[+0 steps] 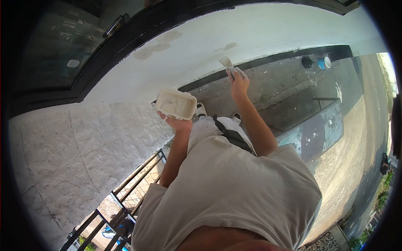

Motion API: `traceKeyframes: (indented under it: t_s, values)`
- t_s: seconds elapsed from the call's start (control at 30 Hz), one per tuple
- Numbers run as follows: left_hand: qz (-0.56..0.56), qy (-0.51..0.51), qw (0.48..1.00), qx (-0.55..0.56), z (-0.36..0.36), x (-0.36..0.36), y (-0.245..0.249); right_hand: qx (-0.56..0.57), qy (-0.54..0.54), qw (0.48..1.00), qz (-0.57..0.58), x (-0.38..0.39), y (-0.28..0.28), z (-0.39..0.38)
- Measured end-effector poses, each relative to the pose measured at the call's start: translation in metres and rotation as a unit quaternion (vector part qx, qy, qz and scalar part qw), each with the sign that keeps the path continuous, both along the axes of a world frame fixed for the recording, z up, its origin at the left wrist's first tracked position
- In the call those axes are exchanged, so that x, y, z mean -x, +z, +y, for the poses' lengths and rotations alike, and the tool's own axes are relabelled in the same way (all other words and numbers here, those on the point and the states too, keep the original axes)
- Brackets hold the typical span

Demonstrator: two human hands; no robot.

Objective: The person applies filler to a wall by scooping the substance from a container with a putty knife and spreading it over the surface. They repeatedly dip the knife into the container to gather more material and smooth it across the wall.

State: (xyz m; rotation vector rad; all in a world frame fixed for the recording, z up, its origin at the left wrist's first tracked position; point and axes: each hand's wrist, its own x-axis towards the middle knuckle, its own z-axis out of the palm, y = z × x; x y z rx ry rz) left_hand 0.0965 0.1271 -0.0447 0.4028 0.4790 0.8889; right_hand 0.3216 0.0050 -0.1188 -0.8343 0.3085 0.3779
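Note:
A pale rectangular tub point(178, 103), smeared with whitish paste inside, rests on my left hand point(178, 123), whose fingers wrap round its underside. Its open top faces me. My right hand point(239, 83) grips the handle of a putty knife point(226, 62), with the wide blade pointing up toward the white wall point(184, 54). A gap separates the blade from the wall's damp-looking patch point(230, 46). Another darker patch point(159, 45) shows further left on the wall.
A dark-framed window point(46, 94) is at upper left, above a rough stone-like wall point(83, 154). Black railings point(121, 203) stand at lower left. A black bucket point(308, 61) and a blue-and-white bucket point(324, 63) sit at right, beyond a grey metal panel point(314, 134).

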Motion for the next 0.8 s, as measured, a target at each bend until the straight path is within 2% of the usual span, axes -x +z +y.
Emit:
traceKeyframes:
  t_s: [0.17, 0.47, 0.67, 0.8]
  values:
    - [0.005, 0.011, 1.000, -0.027, -0.003, -0.001, 0.003, -0.004, -0.015, 1.000, 0.001, -0.007, -0.011, 0.023]
    - [-0.001, 0.012, 0.999, -0.038, -0.002, -0.002, 0.005, 0.039, -0.033, 0.998, 0.026, -0.020, 0.039, 0.064]
    - [-0.049, -0.022, 0.999, -0.006, -0.008, -0.007, 0.004, -0.007, -0.052, 0.998, 0.017, -0.014, 0.061, 0.051]
    - [-0.051, -0.024, 0.998, -0.008, -0.010, -0.012, 0.004, 0.026, -0.037, 0.999, -0.014, -0.002, 0.039, 0.030]
